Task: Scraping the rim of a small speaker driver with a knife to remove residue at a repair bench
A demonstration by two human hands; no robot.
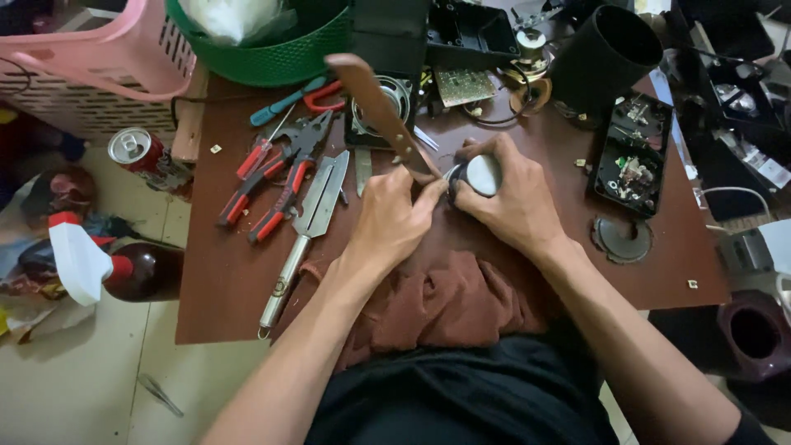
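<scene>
near the middle of the brown tabletop [222, 288], your right hand [507, 202] wraps tight around a small round grey part [480, 175], pressing it down. your left hand [391, 218] is closed on a brown-handled knife [375, 103], its tip touching the part's edge. red-handled pliers [276, 177] lie just left, beside a metal blade tool [309, 227].

Even soft daylight, faint shadows, wide-angle bending at edges
</scene>
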